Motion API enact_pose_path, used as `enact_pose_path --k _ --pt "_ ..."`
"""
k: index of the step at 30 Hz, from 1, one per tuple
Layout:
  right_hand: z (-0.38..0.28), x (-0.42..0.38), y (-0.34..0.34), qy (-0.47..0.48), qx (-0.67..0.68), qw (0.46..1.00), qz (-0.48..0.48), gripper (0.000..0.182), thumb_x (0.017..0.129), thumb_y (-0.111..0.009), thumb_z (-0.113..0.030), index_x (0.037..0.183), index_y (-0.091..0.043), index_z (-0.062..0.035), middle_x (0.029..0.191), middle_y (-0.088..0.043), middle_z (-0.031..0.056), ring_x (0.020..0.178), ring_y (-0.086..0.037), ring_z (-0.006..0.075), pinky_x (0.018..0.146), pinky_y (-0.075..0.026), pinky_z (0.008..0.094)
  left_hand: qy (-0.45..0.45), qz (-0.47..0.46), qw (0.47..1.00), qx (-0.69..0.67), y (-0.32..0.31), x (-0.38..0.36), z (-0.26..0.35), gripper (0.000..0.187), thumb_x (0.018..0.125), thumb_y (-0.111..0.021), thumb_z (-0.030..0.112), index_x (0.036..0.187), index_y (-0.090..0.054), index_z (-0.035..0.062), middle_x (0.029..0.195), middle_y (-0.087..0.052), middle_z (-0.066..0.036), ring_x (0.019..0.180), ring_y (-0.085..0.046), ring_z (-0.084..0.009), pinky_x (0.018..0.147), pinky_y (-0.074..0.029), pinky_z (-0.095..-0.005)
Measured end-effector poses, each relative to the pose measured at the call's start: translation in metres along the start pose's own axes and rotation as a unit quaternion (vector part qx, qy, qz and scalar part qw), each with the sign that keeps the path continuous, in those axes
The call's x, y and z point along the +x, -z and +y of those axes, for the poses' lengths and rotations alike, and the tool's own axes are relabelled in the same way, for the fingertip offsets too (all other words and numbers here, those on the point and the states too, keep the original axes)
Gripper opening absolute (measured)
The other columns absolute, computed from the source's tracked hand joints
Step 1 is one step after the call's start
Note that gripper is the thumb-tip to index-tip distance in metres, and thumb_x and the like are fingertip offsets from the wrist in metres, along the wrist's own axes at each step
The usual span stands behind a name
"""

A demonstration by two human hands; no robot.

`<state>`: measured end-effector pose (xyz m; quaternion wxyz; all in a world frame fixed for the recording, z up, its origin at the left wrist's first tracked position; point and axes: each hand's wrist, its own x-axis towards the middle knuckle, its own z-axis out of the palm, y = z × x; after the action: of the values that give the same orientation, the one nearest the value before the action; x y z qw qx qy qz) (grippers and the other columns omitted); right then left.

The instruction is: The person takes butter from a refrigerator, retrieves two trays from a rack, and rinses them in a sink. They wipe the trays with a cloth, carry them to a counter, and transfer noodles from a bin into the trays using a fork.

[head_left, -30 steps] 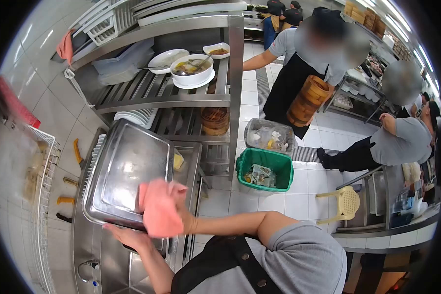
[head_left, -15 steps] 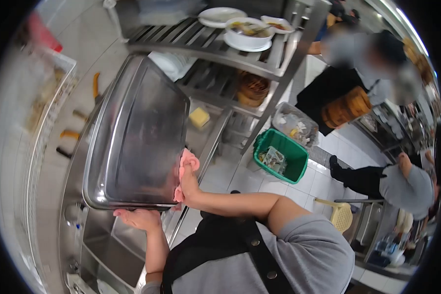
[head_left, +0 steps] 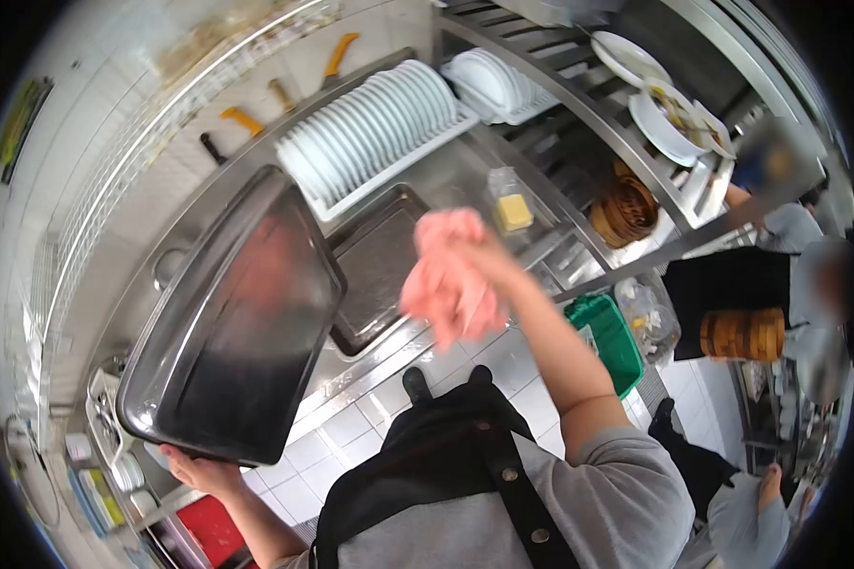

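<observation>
A large, deep metal pan (head_left: pixel 247 332) stands tilted on the left, its shiny face towards me. My left hand (head_left: pixel 197 470) is closed on the pan's lower edge, with most of the fingers hidden behind it. Apart from the pan, over the counter's front edge, my right hand (head_left: pixel 486 258) is closed round a crumpled pink cloth (head_left: pixel 453 289), slightly smeared by motion. Behind the cloth a shallow dark tray (head_left: pixel 375 270) lies flat on the steel counter (head_left: pixel 460 166).
White plates (head_left: pixel 370 128) stand in a rack at the back. A yellow sponge (head_left: pixel 513 212) lies right of the tray. Slatted shelves (head_left: pixel 588 104) carry used dishes (head_left: pixel 669 119). A green bin (head_left: pixel 609 343) stands on the floor, and a co-worker holds a wooden bucket (head_left: pixel 742 334).
My right hand has come off the pan with the pink cloth and moved right. The pan has shifted left and down in view, uncovering the plate rack and tray as the view turned.
</observation>
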<state>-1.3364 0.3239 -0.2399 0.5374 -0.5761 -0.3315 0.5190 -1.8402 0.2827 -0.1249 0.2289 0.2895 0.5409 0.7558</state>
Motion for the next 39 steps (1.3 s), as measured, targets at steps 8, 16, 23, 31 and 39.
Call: enact_pose_path --k 8,16,23,31,39 --pt "0.113 0.143 0.031 -0.077 -0.544 0.826 0.127 0.064 0.068 -0.085 -0.037 0.118 -0.066 -0.0031 0.12 -0.068 0.0205 0.113 -0.066 0.0318 0.094 -0.053 0.0392 -0.216 -0.234 0.919 0.232 0.099 0.023 0.014 0.081 0.062 -0.097 0.034 0.12 -0.055 -0.0041 0.112 -0.061 -0.011 0.102 -0.06 -0.0205 0.094 -0.047 -0.0369" --pt "0.009 0.044 0.064 -0.104 -0.463 0.875 0.093 0.048 0.067 -0.079 -0.023 0.11 -0.071 -0.0036 0.114 -0.07 0.0207 0.109 -0.068 0.0318 0.092 -0.054 0.0388 -0.451 -0.364 0.695 0.427 0.058 0.026 0.03 0.053 0.054 -0.095 0.032 0.077 -0.056 0.0055 0.072 -0.057 -0.008 0.064 -0.055 -0.0296 0.062 -0.042 -0.0401" --pt "0.01 -0.166 0.208 -0.021 -0.273 0.92 0.281 0.038 0.069 -0.074 -0.011 0.104 -0.07 0.002 0.097 -0.07 0.0073 0.091 -0.066 0.0179 0.079 -0.054 0.0336 -0.47 -0.596 0.564 0.325 -0.017 0.002 -0.027 0.038 0.06 -0.084 0.031 0.07 -0.052 0.0127 0.069 -0.055 -0.003 0.061 -0.058 -0.0208 0.059 -0.046 -0.0346" --pt "0.086 -0.333 0.251 -0.042 -0.027 0.914 0.402 0.037 0.07 -0.055 -0.005 0.106 -0.062 0.0026 0.092 -0.064 0.0126 0.079 -0.069 0.0264 0.074 -0.058 0.0403 -0.578 -0.672 0.439 0.148 -0.107 -0.051 -0.162 0.016 0.068 -0.067 0.018 0.075 -0.053 0.0148 0.079 -0.058 0.0 0.067 -0.061 -0.0153 0.057 -0.049 -0.0297" --pt "0.094 -0.329 0.206 -0.076 -0.005 0.909 0.411 0.028 0.07 -0.057 -0.005 0.096 -0.065 -0.0009 0.087 -0.063 0.0077 0.08 -0.063 0.0189 0.071 -0.052 0.0314 -0.578 -0.712 0.365 0.162 -0.155 -0.057 -0.289 0.008 0.075 -0.063 0.018 0.082 -0.062 0.015 0.086 -0.059 -0.002 0.079 -0.064 -0.0191 0.068 -0.052 -0.0321"
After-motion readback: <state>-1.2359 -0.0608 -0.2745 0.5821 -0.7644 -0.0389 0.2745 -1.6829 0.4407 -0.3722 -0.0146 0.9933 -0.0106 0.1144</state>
